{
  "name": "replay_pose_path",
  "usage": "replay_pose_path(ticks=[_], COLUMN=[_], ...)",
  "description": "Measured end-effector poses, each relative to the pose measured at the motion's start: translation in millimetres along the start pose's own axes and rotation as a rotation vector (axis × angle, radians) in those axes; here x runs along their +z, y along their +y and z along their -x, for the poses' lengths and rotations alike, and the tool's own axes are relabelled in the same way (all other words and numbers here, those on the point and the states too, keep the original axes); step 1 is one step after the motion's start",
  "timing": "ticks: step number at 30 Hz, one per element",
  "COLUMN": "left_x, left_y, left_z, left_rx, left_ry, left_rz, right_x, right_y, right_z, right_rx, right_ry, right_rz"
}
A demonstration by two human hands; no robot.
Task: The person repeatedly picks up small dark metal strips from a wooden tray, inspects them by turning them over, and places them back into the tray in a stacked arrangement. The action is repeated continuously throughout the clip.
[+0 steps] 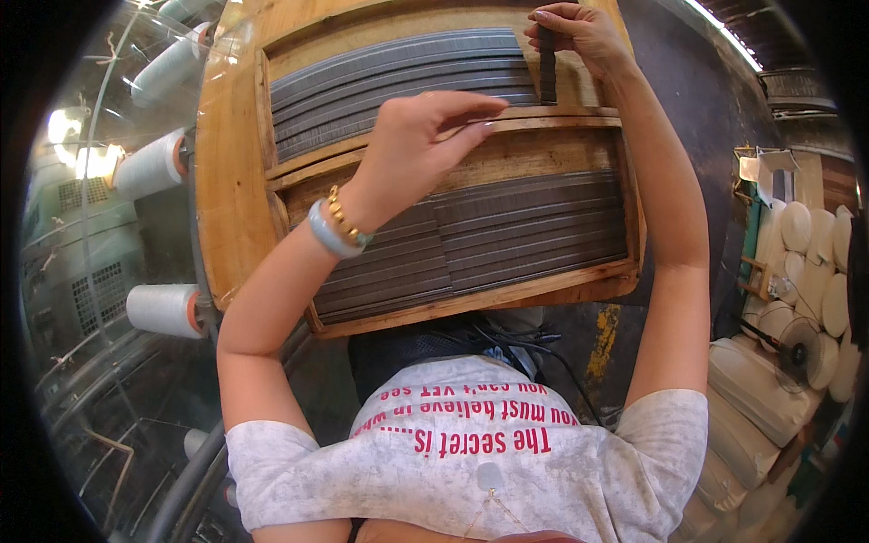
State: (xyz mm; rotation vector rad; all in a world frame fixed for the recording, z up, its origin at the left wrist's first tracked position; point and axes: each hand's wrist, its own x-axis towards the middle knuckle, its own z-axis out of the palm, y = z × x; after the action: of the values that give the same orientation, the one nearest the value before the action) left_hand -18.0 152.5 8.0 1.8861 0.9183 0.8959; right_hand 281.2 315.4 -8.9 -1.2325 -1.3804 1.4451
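Observation:
My right hand (580,37) pinches a narrow dark stack of thin pieces (547,68) between thumb and fingers. This stack stands at the right end of the far wooden tray (268,108), next to tightly packed rows of thin grey metal pieces (400,81). My left hand (428,136), slightly blurred, hovers above the rails between the two trays. Its thumb and fingers are apart, and nothing shows between them. Below it, the near wooden tray (475,305) holds darker rows of thin pieces (536,224), split by a seam. My left forearm hides that tray's left part.
Both trays rest on a wooden board (227,203). White yarn cones (159,310) line the left side beside metal bars. Black cables (502,332) lie below the near tray. At right are a fan (800,354) and large pale wrapped rolls (767,400).

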Motion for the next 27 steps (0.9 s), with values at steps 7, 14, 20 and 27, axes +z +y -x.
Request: replay_pose_path(ticks=[7,14,20,27], left_x=[39,47,47,46], left_y=[-38,-57,-56,-57], left_z=[-65,-83,-83,-81], left_rx=[0.659,0.536,0.474,0.466], left_ry=[-0.307,-0.467,-0.523,-0.497], left_rz=[-0.579,-0.64,-0.672,-0.603], right_x=[8,23,32,38], right_y=[3,14,18,24], right_z=[1,-1,-7,8], right_rx=[0.023,0.042,0.044,-0.027], right_ry=[-0.004,-0.024,0.0,0.107], right_rz=[0.092,0.215,0.386,0.681])
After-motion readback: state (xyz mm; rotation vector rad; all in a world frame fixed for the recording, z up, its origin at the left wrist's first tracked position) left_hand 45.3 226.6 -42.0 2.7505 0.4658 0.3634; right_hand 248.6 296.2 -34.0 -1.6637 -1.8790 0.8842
